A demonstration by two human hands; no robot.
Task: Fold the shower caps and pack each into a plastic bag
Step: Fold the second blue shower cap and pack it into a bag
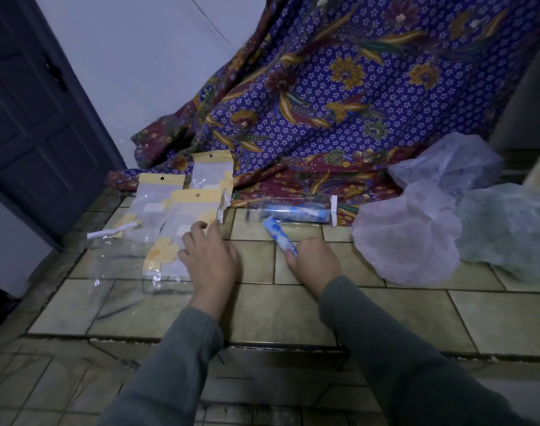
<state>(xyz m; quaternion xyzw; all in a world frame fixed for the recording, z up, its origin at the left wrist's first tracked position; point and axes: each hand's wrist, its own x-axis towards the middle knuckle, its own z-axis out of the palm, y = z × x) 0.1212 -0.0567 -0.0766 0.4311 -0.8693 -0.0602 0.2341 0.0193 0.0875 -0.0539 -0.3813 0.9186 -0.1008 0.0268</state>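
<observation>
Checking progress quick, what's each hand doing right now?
Left hand: open, fingers resting on the plastic bags.
Right hand: closed on the rolled blue shower cap.

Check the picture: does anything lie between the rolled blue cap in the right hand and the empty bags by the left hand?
Nothing visible does. The right hand holds the rolled blue cap; bare tile separates it from the empty bags under the left hand.
</observation>
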